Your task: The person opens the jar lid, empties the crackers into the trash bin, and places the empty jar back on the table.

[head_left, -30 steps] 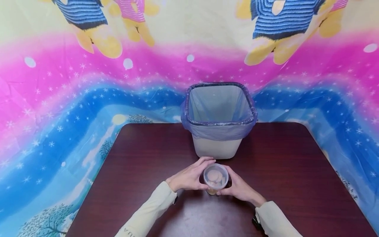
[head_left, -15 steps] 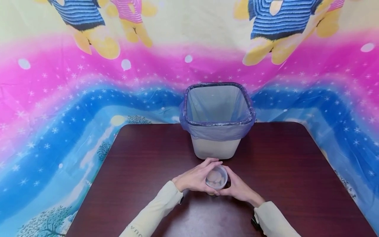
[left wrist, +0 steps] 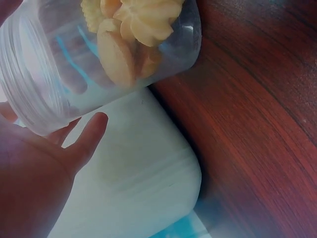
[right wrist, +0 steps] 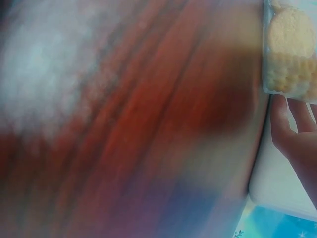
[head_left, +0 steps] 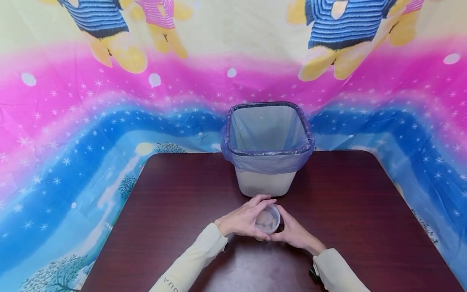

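Note:
Both hands hold a clear plastic jar [head_left: 268,220] of biscuits in front of the bin, near the table's middle. My left hand [head_left: 243,219] grips it from the left around the top, fingers along the far side of the rim and thumb on the near side. From the right, my right hand [head_left: 296,232] holds the jar's side. The left wrist view shows the ridged clear lid [left wrist: 29,74] by the left hand [left wrist: 39,173], with piped biscuits [left wrist: 146,20] inside. In the right wrist view the jar [right wrist: 291,54] is partly cut off, with right fingers [right wrist: 280,116] at its base.
A white bin [head_left: 266,183] lined with a translucent purple bag [head_left: 270,162] stands just beyond the jar. The dark red-brown wooden table [head_left: 175,190] reaches back to a colourful printed cloth [head_left: 197,81] hung behind and at both sides.
My left hand has shifted slightly right and turned round the jar's top, covering more of it. The jar has moved slightly right, while the right hand has kept its hold.

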Tool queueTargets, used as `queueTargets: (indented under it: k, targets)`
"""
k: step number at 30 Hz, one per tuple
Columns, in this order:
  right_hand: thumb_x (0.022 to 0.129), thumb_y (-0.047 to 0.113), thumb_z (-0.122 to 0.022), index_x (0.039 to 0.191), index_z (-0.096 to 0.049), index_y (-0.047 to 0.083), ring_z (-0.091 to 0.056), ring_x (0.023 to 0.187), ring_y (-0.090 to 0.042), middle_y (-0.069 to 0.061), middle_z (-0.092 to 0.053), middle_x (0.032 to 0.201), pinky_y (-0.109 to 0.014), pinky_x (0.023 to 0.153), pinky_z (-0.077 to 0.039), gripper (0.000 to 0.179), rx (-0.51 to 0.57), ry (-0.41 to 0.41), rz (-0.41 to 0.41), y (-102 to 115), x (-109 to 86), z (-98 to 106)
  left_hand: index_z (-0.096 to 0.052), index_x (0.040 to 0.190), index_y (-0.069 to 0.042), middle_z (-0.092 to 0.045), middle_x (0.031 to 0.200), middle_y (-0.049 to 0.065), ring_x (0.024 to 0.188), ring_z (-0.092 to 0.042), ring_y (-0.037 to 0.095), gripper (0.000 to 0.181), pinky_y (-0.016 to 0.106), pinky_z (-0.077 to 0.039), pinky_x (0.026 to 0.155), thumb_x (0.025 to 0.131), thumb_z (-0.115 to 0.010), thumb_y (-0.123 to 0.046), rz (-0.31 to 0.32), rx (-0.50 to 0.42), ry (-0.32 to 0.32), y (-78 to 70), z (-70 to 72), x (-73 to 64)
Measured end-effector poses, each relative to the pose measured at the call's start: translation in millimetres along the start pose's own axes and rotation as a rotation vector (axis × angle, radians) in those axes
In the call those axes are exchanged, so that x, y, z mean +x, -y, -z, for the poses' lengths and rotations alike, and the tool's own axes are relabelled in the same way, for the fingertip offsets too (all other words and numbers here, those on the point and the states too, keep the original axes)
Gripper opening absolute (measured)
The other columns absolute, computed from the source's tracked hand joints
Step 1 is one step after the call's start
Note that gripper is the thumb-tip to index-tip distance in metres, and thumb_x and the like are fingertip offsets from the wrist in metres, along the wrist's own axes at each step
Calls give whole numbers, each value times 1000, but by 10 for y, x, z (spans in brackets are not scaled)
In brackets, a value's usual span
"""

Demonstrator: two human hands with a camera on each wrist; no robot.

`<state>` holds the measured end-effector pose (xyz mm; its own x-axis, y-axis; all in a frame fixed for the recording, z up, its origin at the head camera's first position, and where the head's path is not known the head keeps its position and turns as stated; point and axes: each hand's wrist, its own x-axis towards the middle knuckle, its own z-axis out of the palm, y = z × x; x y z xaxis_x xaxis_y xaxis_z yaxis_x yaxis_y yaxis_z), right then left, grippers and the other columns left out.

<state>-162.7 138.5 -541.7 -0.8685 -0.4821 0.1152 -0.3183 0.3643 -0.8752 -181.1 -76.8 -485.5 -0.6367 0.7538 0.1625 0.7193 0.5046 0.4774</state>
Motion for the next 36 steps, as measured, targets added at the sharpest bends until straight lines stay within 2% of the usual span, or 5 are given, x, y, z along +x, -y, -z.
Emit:
queueTargets:
  k: [5, 9, 14, 24, 36]
  targets:
    - [70, 32, -86, 144, -36, 24, -52, 120, -18, -1, -53, 137, -24, 99, -41, 90, -21, 13, 4, -13, -4, 11, -31, 150, -18, -36, 147, 5, 132, -43, 19, 105, 28, -40, 107, 65, -87, -44, -6, 3, -1, 14, -22, -4]
    - [70, 36, -85, 144, -36, 25, -51, 121, -18, -1, -53, 137, -25, 100, -41, 90, -46, 15, 2, -6, -8, 20, -34, 148, -14, -37, 145, 8, 132, -41, 20, 103, 27, -40, 107, 66, -86, -46, -29, 16, -16, 20, -32, -13]
    - [68, 38, -86, 143, -37, 26, -51, 123, -17, 0, -54, 137, -25, 101, -41, 91, -73, 12, 8, -15, -8, 26, -34, 148, -16, -40, 142, 6, 130, -42, 19, 102, 26, -40, 106, 66, -85, -46, -39, 18, -29, 16, -32, -31]
    - [67, 30, -88, 142, -39, 21, -53, 120, -19, -1, -55, 135, -22, 99, -41, 89, -51, 10, 32, 88, -12, 31, -32, 149, -14, -42, 141, 6, 128, -44, 18, 101, 26, -40, 106, 68, -83, -48, -49, 44, -34, 18, -20, -70]
    - [66, 40, -87, 141, -39, 26, -55, 117, -15, 2, -55, 133, -22, 98, -42, 90, -15, 17, 21, -17, -10, 16, -33, 148, -13, -42, 140, 4, 126, -45, 17, 100, 27, -40, 105, 68, -86, -40, -25, 6, -10, 44, -1, -104]
